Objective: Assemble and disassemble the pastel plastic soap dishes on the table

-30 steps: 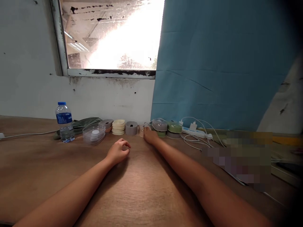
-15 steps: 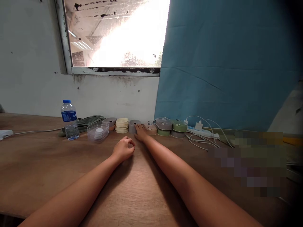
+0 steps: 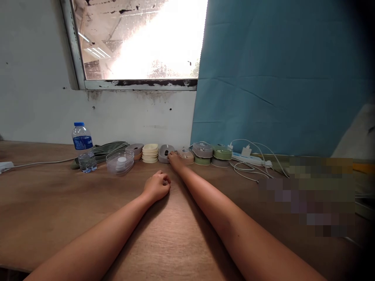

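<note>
My right hand [image 3: 175, 160] is stretched far forward at the right edge of a grey oval container [image 3: 164, 154]. Its fingers are drawn together; what lies between them is too small to make out. Inside that container a small dark patch shows. Closer to me, my left hand [image 3: 158, 185] rests over the wooden table, fingers curled in toward the thumb, and anything in them is hidden. Left of the grey container stands a stack of cream oval trays [image 3: 150, 153]. A pinkish-beige container [image 3: 186, 155] with small pieces sits just right of my right hand.
Along the wall stand a clear plastic box [image 3: 120, 163], a mauve container [image 3: 134, 150], stacked grey [image 3: 202, 150] and green [image 3: 222, 152] containers, and a water bottle [image 3: 84, 148]. A power strip [image 3: 249, 159] with loose white cables lies at right. A dark green cloth bag [image 3: 109, 150] lies behind the box.
My right hand has drawn back from over the grey container to its right edge, its fingers closing together. My left hand has shifted slightly right. The camera view has moved a little.
</note>
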A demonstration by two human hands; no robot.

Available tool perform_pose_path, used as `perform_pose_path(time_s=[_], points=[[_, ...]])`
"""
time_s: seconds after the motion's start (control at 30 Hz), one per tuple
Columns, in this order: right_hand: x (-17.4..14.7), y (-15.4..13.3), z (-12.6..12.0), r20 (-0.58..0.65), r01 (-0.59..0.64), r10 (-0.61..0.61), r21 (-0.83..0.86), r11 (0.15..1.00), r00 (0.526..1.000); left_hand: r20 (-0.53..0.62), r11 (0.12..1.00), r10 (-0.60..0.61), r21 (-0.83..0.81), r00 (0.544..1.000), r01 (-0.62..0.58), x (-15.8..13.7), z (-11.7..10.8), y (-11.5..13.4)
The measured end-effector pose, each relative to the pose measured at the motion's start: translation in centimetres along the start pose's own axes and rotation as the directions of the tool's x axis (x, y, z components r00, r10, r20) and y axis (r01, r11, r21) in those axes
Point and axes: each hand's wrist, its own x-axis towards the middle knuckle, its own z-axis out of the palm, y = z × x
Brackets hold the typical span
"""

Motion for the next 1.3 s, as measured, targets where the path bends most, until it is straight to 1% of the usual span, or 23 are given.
perform_pose_path(time_s=[0.13,0.23,0.27,0.3,0.33,0.4,0.43,0.47,0.5,0.57,0.63,0.67,0.7,0.73,0.83,0.93,1.0,1.13,1.2,1.27,1.3], points=[[-1.2,-0.2,-0.8,-0.003,0.094,-0.094,-0.011,0.996,0.996,-0.018,1.0,-0.022,-0.008,1.0,0.022,0.2,-0.3,-0.6],[-3.1,-0.5,-1.7,-0.005,0.184,-0.184,-0.015,0.983,0.983,-0.033,0.999,-0.033,-0.031,0.999,0.032,0.4,-0.8,-1.0],[-4.1,-0.6,-2.0,-0.007,0.213,-0.213,-0.014,0.977,0.977,-0.058,0.999,-0.032,-0.041,0.998,0.029,0.5,-1.0,-1.2],[-5.2,-0.7,-2.4,-0.012,0.238,-0.238,-0.012,0.971,0.971,-0.107,0.999,-0.029,-0.047,0.994,0.024,0.5,-1.1,-1.3],[-6.4,-0.7,-2.9,-0.017,0.264,-0.264,-0.008,0.965,0.964,-0.18,0.999,-0.028,-0.049,0.983,0.019,0.5,-1.3,-1.5],[-9.3,-0.5,-4.1,-0.026,0.313,-0.313,0.0,0.95,0.95,-0.343,0.999,-0.024,-0.04,0.939,0.011,0.6,-1.4,-1.9],[-10.9,-0.3,-4.8,-0.026,0.34,-0.34,0.004,0.94,0.94,-0.403,1.0,-0.021,-0.029,0.915,0.01,0.8,-1.3,-2.2],[-12.6,-0.1,-5.6,-0.027,0.364,-0.364,0.01,0.931,0.931,-0.438,1.0,-0.017,-0.014,0.899,0.012,1.1,-1.2,-2.6],[-14.3,0.1,-6.4,-0.029,0.379,-0.379,0.016,0.925,0.925,-0.453,1.0,-0.011,0.008,0.892,0.016,1.6,-1.1,-2.9],[-17.5,0.7,-8.0,-0.039,0.384,-0.383,0.031,0.923,0.923,-0.447,0.995,0.027,0.1,0.894,0.02,3.1,-1.0,-3.8],[-20.3,1.4,-9.3,-0.079,0.405,-0.399,0.084,0.91,0.913,-0.399,0.961,0.1,0.275,0.912,0.014,5.3,-1.1,-4.7],[-21.5,1.8,-9.8,-0.097,0.415,-0.406,0.103,0.904,0.909,-0.352,0.928,0.14,0.372,0.926,0.0,6.5,-1.2,-5.1],[-22.5,2.2,-10.2,-0.115,0.411,-0.399,0.118,0.904,0.91,-0.296,0.888,0.156,0.459,0.942,-0.003,7.7,-1.4,-5.5],[-23.3,2.6,-10.4,-0.126,0.404,-0.39,0.124,0.906,0.912,-0.259,0.867,0.153,0.499,0.954,-0.003,8.9,-1.6,-5.8],[-24.4,3.9,-10.5,-0.12,0.363,-0.354,0.063,0.93,0.928,-0.163,0.831,0.111,0.556,0.98,-0.002,11.5,-2.1,-6.1],[-24.1,4.9,-10.4,-0.092,0.315,-0.314,-0.008,0.949,0.945,-0.072,0.793,0.084,0.609,0.994,-0.022,12.3,-2.1,-5.7],[-23.6,5.1,-10.7,-0.074,0.268,-0.266,0.014,0.963,0.961,-0.041,0.772,0.079,0.635,0.996,-0.035,12.2,-2.1,-5.4],[-23.1,5.1,-11.9,0.018,0.139,-0.143,0.128,0.982,0.99,-0.034,0.759,0.093,0.649,0.995,-0.049,11.7,-2.2,-5.3],[-23.0,5.0,-12.4,0.07,0.038,-0.047,0.126,0.991,0.996,-0.056,0.763,0.108,0.645,0.993,-0.047,11.5,-2.4,-5.3],[-22.9,5.1,-12.5,0.096,-0.051,0.042,0.086,0.995,0.995,-0.127,0.794,0.139,0.606,0.982,-0.034,10.9,-2.6,-5.1],[-22.8,5.2,-12.5,0.101,-0.082,0.076,0.064,0.995,0.992,-0.182,0.833,0.161,0.553,0.97,-0.035,10.3,-2.6,-4.9]])
